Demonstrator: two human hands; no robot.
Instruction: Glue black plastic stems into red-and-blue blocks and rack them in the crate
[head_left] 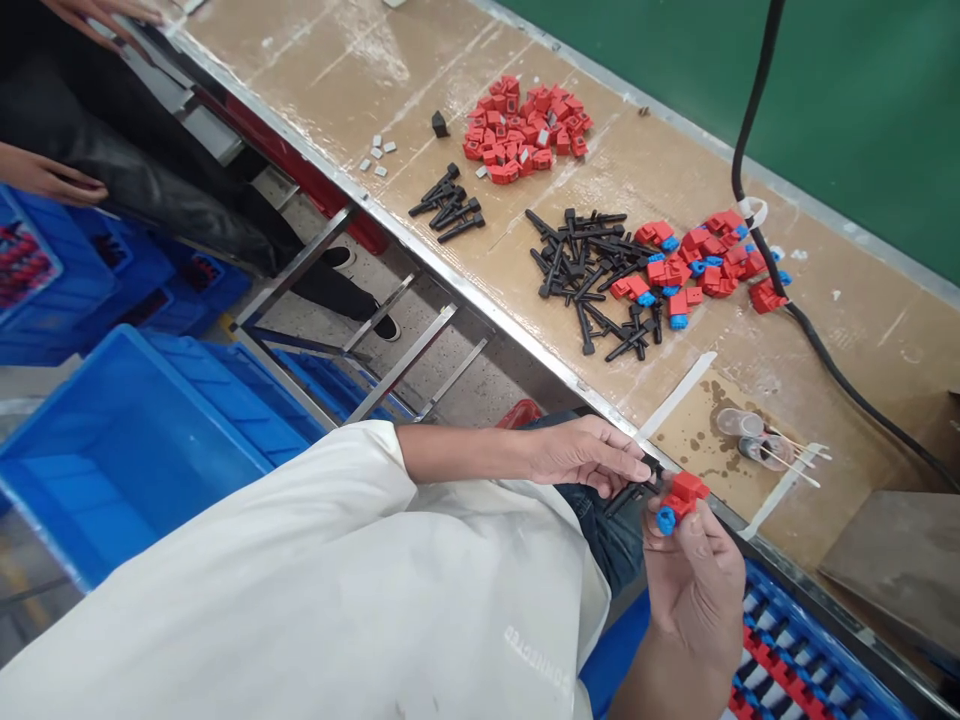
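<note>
My left hand is closed in a pinch on a black plastic rod, a stick with a thicker block-like head. Just beside it, my right hand grips a red plastic part between thumb and fingers; a round blue piece sits on its lower end. Rod and red part are very close, and fingers partly hide where they meet. On the table ahead lies a tangled pile of black rods, with several red-and-blue parts heaped against its right side.
Red blocks, black rods and small grey chips lie farther up the table. Small cups with swabs stand near the right. A black cable crosses the tabletop. Blue crates are at left. Another person's hand shows.
</note>
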